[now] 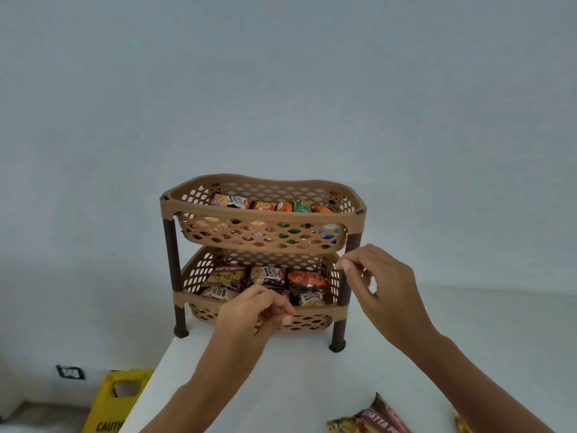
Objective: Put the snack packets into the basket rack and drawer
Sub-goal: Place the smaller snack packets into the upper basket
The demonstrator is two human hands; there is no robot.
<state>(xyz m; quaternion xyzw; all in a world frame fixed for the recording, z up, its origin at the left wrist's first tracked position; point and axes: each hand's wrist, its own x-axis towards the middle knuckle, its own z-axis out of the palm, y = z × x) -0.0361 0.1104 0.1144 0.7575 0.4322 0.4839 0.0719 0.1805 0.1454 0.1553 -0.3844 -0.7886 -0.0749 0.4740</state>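
A tan two-tier basket rack (pixel 262 214) on dark brown legs stands on the white table (pixel 299 376). Its upper basket holds several snack packets (pixel 281 206). More packets (pixel 268 281) lie in the lower basket. My left hand (pixel 253 314) hovers at the lower basket's front rim, fingers curled, holding nothing. My right hand (pixel 377 285) is raised beside the rack's right front leg, fingers loosely bent and empty. A dark red and yellow snack packet (pixel 371 421) lies on the table near the bottom edge, between my forearms.
The corner of another yellow packet (pixel 462 426) shows at the bottom right. Left of the table, on the floor, stands a yellow caution sign (pixel 115 401). A wall socket (pixel 70 371) sits low on the pale wall behind.
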